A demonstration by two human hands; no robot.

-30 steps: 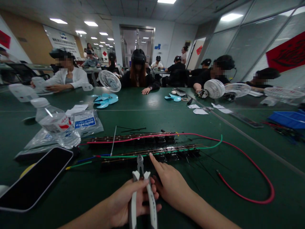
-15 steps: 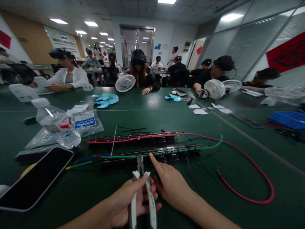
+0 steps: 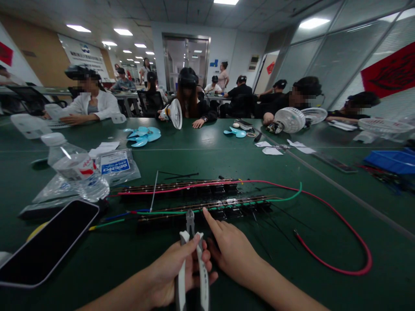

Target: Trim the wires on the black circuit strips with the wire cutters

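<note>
My left hand point(image 3: 171, 270) is wrapped around the white-and-grey handles of a pair of pliers point(image 3: 190, 222). The jaws point away from me and reach the front edge of the nearer black strip point(image 3: 227, 209); whether they grip anything there is unclear. A green wire point(image 3: 171, 212) runs along this strip, with copper-coloured lines beside it. My right hand point(image 3: 238, 246) stretches its index finger to the strip, just right of the jaws; its other fingers are bent and partly hidden, with nothing visible in them. Behind lies a second black strip point(image 3: 220, 188) with a red wire point(image 3: 266, 182).
A white cable tie point(image 3: 154, 190) stands up between the strips. On the left are a phone point(image 3: 48, 244), a plastic bottle point(image 3: 76, 168) and a clear bag point(image 3: 118, 164). The red wire loops across the right side. Blue fan blades point(image 3: 144, 134) and people with fan parts are across the table.
My hands and the pliers have hardly moved. Across the table, a person has turned a white fan sideways. In the background, standing people have shifted.
</note>
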